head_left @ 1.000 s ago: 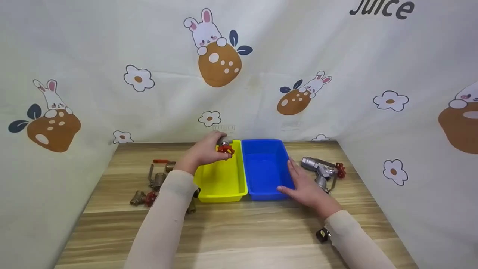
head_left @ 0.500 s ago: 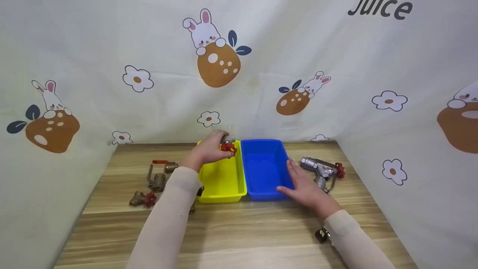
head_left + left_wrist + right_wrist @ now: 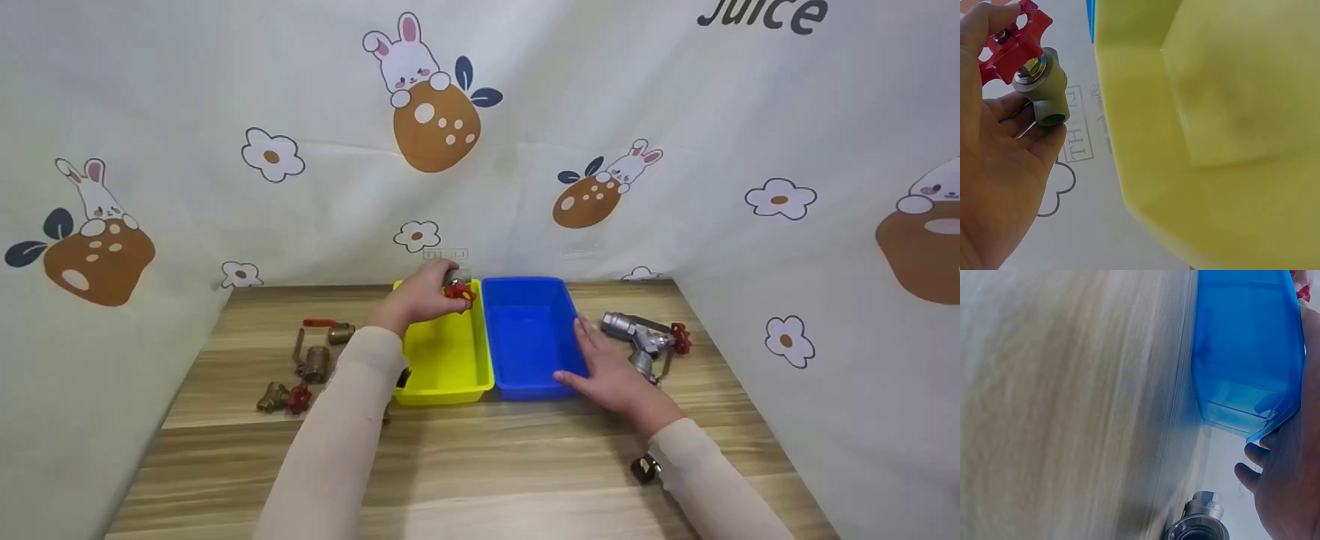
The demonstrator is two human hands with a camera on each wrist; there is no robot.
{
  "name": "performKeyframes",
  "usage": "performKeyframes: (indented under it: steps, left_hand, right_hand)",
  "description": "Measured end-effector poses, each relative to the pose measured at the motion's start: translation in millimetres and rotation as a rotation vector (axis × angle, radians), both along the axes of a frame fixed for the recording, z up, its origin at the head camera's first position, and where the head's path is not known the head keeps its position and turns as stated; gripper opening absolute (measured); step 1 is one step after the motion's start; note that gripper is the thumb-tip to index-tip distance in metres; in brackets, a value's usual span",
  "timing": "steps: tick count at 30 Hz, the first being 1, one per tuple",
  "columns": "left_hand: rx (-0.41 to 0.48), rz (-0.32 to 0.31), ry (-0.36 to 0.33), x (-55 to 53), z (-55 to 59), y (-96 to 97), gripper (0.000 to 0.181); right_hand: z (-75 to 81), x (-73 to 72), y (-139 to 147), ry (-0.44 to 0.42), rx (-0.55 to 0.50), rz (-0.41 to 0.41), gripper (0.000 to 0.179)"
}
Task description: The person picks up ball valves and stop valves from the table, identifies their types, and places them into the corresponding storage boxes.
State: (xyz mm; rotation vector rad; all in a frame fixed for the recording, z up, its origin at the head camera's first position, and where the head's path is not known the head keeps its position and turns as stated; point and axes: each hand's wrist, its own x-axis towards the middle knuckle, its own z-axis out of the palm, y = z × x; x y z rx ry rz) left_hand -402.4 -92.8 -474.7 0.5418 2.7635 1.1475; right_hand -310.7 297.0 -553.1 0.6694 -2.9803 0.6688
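Observation:
My left hand (image 3: 420, 298) holds a valve with a red handwheel (image 3: 460, 291) over the far part of the yellow bin (image 3: 442, 398). In the left wrist view the thumb lies on the red wheel, and the fingers support the grey body (image 3: 1050, 90), whose round port faces down. The valve is apart from the bin. My right hand (image 3: 611, 371) rests at the right rim of the blue bin (image 3: 532, 393), fingers extended along its outside and thumb over the near corner. Both bins show bare floors where visible; the left hand hides part of the yellow one.
Left on the table (image 3: 487, 480) lie a brass valve with a red lever (image 3: 342, 334), one with a grey lever (image 3: 317, 364) and one with a red handwheel (image 3: 272, 398). Silver valves (image 3: 645, 345) lie right of the blue bin. A printed cloth (image 3: 510, 180) hangs behind.
My left hand has shifted slightly right over the yellow bin with the red-wheeled valve in its grip. The right hand keeps its place at the blue bin.

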Motion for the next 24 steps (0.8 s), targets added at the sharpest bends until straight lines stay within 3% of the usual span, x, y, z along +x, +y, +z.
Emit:
performKeyframes:
  steps: [11, 24]
  left_hand:
    - [0.037, 0.012, -0.036, -5.8, -5.7, 1.9, 0.08]
    - [0.005, -0.006, -0.027, -14.5, -14.6, 11.9, 0.079]
  right_hand:
    - [0.1, 0.6, 1.0, -0.004, -0.004, -0.009, 0.113]
    - [1.3, -0.1, 0.7, -0.003, -0.009, -0.002, 0.114]
